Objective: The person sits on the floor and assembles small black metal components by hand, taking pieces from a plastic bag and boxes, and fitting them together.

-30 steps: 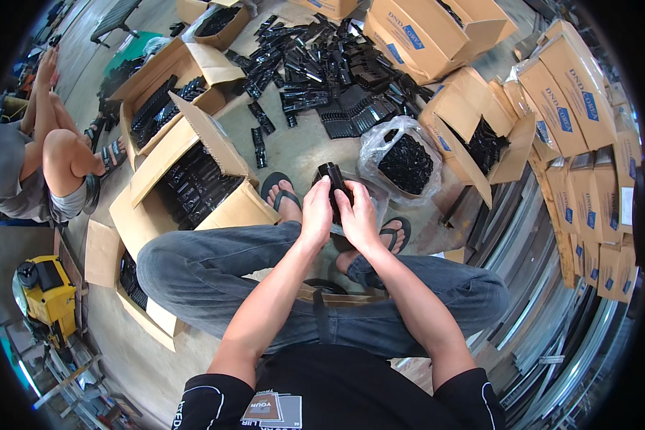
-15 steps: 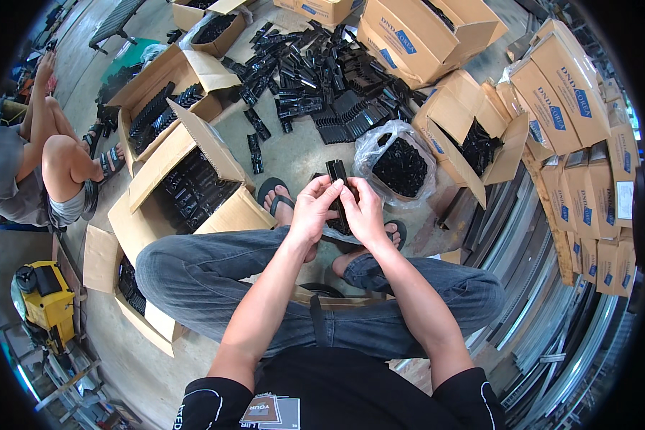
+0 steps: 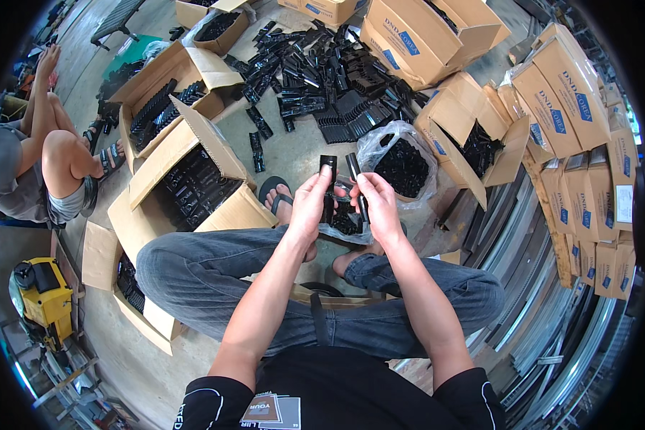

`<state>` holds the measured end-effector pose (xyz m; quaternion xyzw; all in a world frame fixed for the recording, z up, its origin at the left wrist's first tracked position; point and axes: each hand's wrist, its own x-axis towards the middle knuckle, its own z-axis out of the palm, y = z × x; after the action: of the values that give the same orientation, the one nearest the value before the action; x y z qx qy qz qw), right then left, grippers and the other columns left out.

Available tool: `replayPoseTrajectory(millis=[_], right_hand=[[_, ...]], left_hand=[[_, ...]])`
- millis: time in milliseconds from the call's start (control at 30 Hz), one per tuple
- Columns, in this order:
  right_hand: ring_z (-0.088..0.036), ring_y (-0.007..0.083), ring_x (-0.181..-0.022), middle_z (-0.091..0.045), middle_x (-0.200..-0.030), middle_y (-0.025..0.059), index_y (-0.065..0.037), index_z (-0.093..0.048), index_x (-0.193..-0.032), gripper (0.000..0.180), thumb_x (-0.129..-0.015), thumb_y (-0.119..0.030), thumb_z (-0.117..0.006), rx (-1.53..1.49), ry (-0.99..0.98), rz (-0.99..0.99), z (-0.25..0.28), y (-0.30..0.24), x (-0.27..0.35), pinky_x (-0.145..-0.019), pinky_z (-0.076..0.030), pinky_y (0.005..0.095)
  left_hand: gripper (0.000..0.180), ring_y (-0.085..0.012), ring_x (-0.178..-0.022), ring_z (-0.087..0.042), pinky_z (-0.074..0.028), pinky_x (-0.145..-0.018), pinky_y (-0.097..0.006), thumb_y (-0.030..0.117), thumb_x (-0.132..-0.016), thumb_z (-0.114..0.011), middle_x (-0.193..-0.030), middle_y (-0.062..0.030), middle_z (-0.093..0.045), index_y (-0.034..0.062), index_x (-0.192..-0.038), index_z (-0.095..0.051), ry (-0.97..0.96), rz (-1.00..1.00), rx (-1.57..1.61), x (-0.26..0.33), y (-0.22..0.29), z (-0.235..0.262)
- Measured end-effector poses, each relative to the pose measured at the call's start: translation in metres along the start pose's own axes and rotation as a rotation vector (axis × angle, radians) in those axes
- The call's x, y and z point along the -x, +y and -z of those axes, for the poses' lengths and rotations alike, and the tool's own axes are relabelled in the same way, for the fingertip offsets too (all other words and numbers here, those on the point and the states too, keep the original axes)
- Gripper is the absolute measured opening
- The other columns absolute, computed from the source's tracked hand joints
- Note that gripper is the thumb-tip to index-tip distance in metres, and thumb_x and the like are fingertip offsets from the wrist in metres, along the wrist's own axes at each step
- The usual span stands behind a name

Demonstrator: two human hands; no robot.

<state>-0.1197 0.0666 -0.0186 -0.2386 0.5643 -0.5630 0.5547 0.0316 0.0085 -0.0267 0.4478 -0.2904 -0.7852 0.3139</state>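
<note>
My left hand (image 3: 311,203) grips a glossy black plastic piece (image 3: 327,162), its thumb lying on the face of it. A second long black piece (image 3: 352,166) is in my right hand (image 3: 378,203), turned more edge-on and tilted. The two pieces are apart, side by side, above my feet. Below them sits a clear plastic bag (image 3: 335,233) with small black parts in it, partly hidden by my hands. Just beyond my right hand stands another clear bag (image 3: 432,188) full of small black parts (image 3: 403,166).
A heap of black pieces (image 3: 315,75) covers the floor ahead, with stacked rows (image 3: 351,118) at its near side. Open cardboard boxes stand left (image 3: 125,228) and right (image 3: 500,107). Long metal bars (image 3: 509,315) lie at right. Another person (image 3: 21,168) sits at far left.
My hands were together around the black pieces; now they have moved apart, one piece in each. The bag of small parts between them has come into fuller view.
</note>
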Motion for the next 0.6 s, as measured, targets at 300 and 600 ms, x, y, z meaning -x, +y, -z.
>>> replayPoseTrajectory(millis=[300,600], right_hand=[[-0.061,0.0066,-0.076,-0.068,-0.093,0.0027,-0.002,-0.062,-0.111,0.024,-0.101,-0.023,-0.061,0.047,0.097,0.023,-0.009,0.014,0.001,-0.062,-0.048,0.0214],[-0.06,0.0074,-0.087,-0.066,-0.101,0.0032,0.0,-0.062,-0.117,0.023,-0.1,-0.015,-0.061,0.142,0.071,0.07,-0.014,0.041,0.002,-0.075,-0.049,0.0231]], left_hand=[[0.039,-0.0097,-0.077,-0.06,-0.052,-0.071,-0.026,0.039,-0.106,-0.048,-0.089,-0.0005,-0.064,0.0062,-0.123,-0.061,-0.002,-0.014,0.095,-0.006,-0.023,-0.006],[0.032,-0.0095,-0.088,-0.06,-0.051,-0.077,-0.024,0.031,-0.104,-0.056,-0.1,-0.0026,-0.064,0.0018,-0.118,-0.058,0.033,-0.1,0.005,-0.011,-0.04,-0.003]])
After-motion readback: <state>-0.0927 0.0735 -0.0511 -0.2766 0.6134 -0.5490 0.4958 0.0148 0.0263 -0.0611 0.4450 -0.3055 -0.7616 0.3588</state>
